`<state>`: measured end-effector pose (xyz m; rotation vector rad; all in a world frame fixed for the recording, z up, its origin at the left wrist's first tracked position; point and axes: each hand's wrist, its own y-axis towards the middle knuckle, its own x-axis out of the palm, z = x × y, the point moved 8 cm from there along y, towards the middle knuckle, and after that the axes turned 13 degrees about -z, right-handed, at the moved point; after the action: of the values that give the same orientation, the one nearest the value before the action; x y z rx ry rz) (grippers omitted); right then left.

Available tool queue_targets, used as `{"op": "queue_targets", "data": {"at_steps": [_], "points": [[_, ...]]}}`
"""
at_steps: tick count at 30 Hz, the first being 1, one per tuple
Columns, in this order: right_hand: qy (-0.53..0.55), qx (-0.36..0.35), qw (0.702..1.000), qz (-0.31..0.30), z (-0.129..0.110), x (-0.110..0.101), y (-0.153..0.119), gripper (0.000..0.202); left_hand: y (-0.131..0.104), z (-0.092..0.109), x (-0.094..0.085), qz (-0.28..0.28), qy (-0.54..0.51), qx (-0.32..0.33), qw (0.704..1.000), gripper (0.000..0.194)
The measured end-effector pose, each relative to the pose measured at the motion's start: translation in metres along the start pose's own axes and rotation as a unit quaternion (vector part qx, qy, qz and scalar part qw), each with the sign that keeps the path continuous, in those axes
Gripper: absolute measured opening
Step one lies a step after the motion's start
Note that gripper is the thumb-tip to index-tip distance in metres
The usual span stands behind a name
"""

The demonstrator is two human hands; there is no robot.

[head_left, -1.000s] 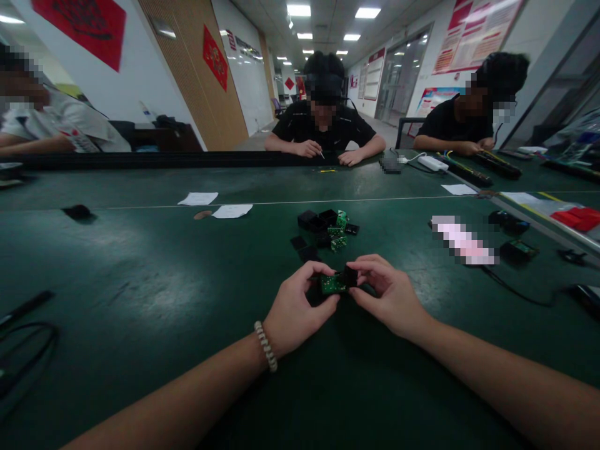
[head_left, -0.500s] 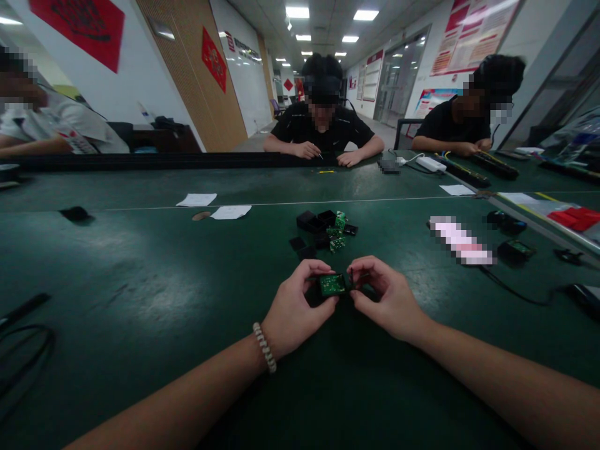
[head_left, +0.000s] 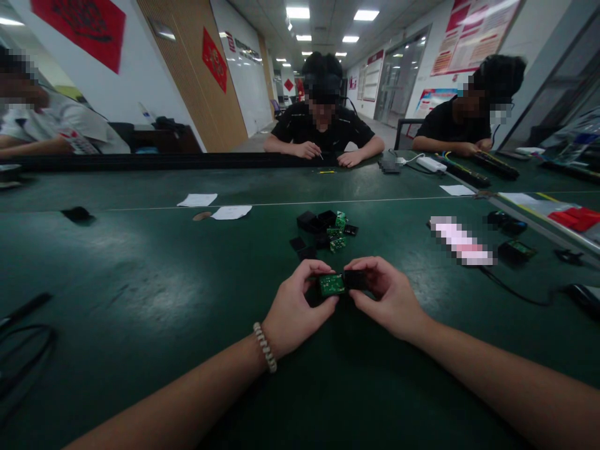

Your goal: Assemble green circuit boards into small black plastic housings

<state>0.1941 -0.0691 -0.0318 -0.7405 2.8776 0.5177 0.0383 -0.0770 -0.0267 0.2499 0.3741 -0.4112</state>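
Observation:
Between the thumb and fingers of my left hand (head_left: pixel 302 297) is a small black case with a green circuit board (head_left: pixel 332 285) facing up in it. My right hand (head_left: pixel 387 297) pinches a flat black cover (head_left: pixel 355 279) right beside the case's right end; whether the two touch I cannot tell. Both hands are held above the green table (head_left: pixel 187 350). Just beyond them lies a pile of black plastic case parts (head_left: pixel 308 221), with several loose green circuit boards (head_left: pixel 336 244) among them.
A pixelated phone-like slab (head_left: pixel 462 240) with a cable lies to the right, near another cased board (head_left: pixel 515 251). White papers (head_left: pixel 231 212) lie left of the pile. Black cables (head_left: pixel 28 350) are at the far left. Across the table a person in black (head_left: pixel 323 131) works; others sit at either side.
My right hand has turned the black cover, so its broad face now shows instead of its thin edge. My left hand and the case stay nearly in place.

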Motion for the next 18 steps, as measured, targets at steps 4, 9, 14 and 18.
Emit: {"op": "queue_targets", "data": {"at_steps": [4,9,14,18], "points": [[0.004,0.002,1.0,-0.002,-0.001,-0.0001,0.0,0.033,-0.0002,-0.001,0.0,-0.004,0.003,0.006,1.0,0.038],[0.0,0.012,1.0,-0.008,-0.0008,-0.0004,0.0003,0.035,-0.0006,-0.0038,0.0004,-0.011,0.008,-0.007,1.0,0.034],[-0.007,0.005,1.0,-0.008,0.0009,-0.0009,0.0007,0.035,-0.0007,-0.004,0.0,-0.015,0.009,-0.014,1.0,0.035],[-0.008,-0.01,1.0,-0.001,-0.0003,-0.0008,0.0,0.036,-0.0006,-0.0044,0.0015,-0.022,0.005,-0.014,1.0,0.035]]}}
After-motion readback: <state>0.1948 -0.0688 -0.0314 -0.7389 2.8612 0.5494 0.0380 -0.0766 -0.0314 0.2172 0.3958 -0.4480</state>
